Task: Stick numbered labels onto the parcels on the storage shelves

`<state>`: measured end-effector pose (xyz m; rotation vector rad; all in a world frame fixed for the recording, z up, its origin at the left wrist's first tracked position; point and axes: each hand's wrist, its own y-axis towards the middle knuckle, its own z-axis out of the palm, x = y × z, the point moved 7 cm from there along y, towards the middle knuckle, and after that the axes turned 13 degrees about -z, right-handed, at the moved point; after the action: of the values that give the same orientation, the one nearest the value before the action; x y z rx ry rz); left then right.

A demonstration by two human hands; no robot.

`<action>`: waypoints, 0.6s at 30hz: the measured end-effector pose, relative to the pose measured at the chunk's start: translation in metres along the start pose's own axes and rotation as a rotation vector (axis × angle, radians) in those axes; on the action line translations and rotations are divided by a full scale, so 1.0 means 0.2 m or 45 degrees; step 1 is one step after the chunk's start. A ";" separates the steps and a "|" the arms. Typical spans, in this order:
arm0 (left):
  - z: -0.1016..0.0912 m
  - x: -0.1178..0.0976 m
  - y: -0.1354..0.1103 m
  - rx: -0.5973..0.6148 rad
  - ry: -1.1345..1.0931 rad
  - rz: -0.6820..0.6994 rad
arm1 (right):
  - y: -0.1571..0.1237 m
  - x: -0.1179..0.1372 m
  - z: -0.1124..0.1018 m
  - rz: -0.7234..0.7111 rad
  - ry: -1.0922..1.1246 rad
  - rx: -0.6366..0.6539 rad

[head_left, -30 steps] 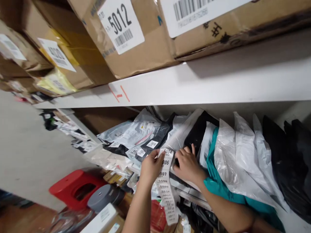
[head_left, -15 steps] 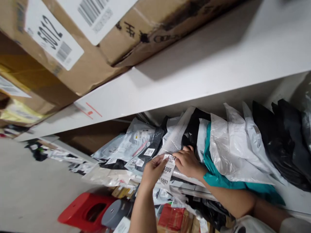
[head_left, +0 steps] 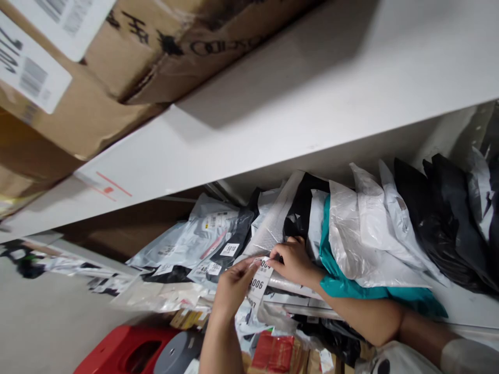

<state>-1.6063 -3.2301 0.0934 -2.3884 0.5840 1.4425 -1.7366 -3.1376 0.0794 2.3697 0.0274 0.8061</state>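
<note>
My left hand [head_left: 234,283] pinches the upper left edge of a white strip of number labels [head_left: 258,284], which hangs down with 6006 readable on it. At the strip's top right corner, the fingers of my right hand [head_left: 294,262] are closed on the top label, partly covering its number. Just behind both hands lies a silvery bubble mailer [head_left: 273,226] beside a black mailer bag [head_left: 302,205]. A teal mailer bag [head_left: 351,283] sits under and beside my right forearm. Grey mailers with a 5010 label [head_left: 230,250] lie to the left of my hands.
A white shelf board [head_left: 296,98] slants across above my hands, carrying cardboard boxes [head_left: 128,62]. White and black mailer bags [head_left: 436,218] stand along the right. Below are a red plastic stool [head_left: 113,348], a grey round stool [head_left: 177,353] and a red parcel [head_left: 273,350].
The camera view has shifted, so the boxes and shelf sit further left. My hands stay on the label strip, which now tilts more, and the top label is more covered.
</note>
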 end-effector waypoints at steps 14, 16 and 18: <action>0.01 0.06 -0.05 -0.269 0.269 -0.118 | 0.01 -0.01 0.02 0.080 -0.094 -0.020; -0.02 0.10 -0.05 -0.306 0.308 -0.177 | 0.01 0.00 0.03 0.082 -0.091 -0.004; -0.05 0.13 -0.06 -0.395 0.399 -0.214 | 0.02 0.01 0.04 0.082 -0.078 0.016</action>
<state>-1.5814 -3.2291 0.0753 -2.8565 0.2276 1.1673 -1.7321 -3.1440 0.0775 2.4166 -0.0697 0.7652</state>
